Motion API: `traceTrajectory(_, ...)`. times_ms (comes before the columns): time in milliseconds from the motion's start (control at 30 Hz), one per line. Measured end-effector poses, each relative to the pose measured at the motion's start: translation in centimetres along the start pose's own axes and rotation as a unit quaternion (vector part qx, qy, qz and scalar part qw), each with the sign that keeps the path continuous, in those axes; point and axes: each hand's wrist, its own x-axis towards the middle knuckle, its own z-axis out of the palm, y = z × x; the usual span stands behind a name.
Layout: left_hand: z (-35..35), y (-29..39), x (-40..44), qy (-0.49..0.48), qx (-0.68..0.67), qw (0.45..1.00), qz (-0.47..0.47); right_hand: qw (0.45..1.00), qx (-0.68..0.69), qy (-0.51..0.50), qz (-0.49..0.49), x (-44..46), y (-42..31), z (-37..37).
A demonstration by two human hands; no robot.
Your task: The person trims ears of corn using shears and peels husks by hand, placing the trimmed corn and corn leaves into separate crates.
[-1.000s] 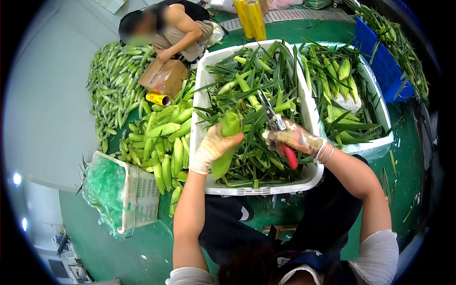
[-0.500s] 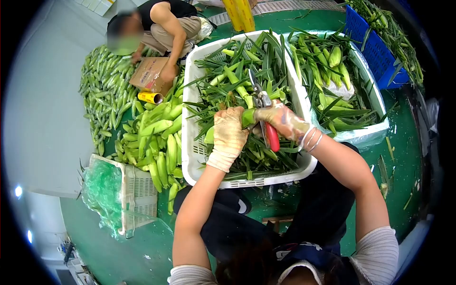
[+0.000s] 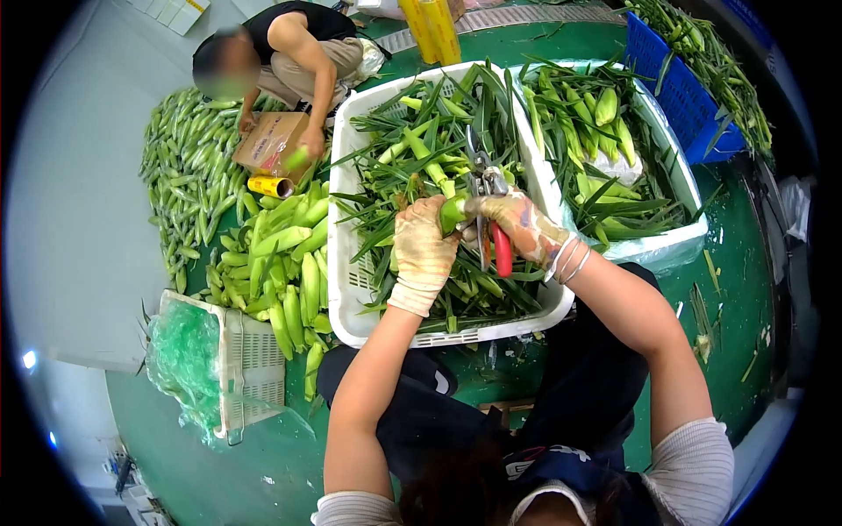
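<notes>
My gloved left hand point(image 3: 424, 244) is closed around a green ear of corn point(image 3: 451, 215), whose end shows between my two hands. In my gloved right hand point(image 3: 519, 226) are pruning shears point(image 3: 502, 251) with a red handle, their blades pointing up and away. The fingertips of that hand touch the end of the ear. Both hands are over a white crate point(image 3: 427, 338) filled with corn leaves and stalks point(image 3: 421, 153). Most of the ear is hidden by my left hand.
Husked-green corn ears point(image 3: 282, 241) are piled left of the crate, wrapped ears point(image 3: 186, 167) beyond. A person point(image 3: 303, 53) crouches by a cardboard box point(image 3: 274, 145). A lined crate point(image 3: 688, 215) and blue crate point(image 3: 680, 96) stand right. A basket point(image 3: 254, 359) holds green plastic.
My left hand has turned and moved right, bringing the ear's end to my right hand, which moved slightly left with the shears. The crouching person's hand has moved, with something green now at it.
</notes>
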Motion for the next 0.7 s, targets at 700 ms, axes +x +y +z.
traceTrajectory(700,-7.5,-1.1,2.4,-0.001,-0.492,0.815,-0.306,0.972,-0.002,0.028,-0.235,0.8,1.7,1.4)
